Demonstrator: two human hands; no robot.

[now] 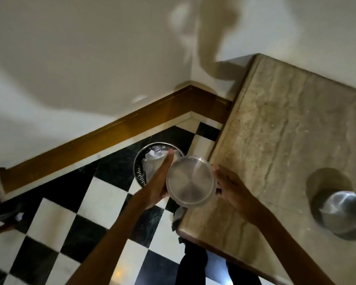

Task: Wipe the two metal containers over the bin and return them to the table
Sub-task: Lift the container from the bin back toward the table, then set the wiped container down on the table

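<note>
I hold a round metal container [190,181] between both hands, just off the table's left edge, with its flat round face turned toward me. My left hand [159,182] presses flat against its left side. My right hand [230,185] grips its right side. Beyond my left hand a round metal bin [139,171] stands on the floor with crumpled white paper inside. A second metal container [342,212] stands on the marble table [275,130] at the right. No cloth or wipe shows in either hand.
The floor is black-and-white checkered tile [101,200]. A brown wooden skirting [111,130] runs along the white walls, which meet in a corner behind the bin. The table's corner sits close to my body at the lower middle.
</note>
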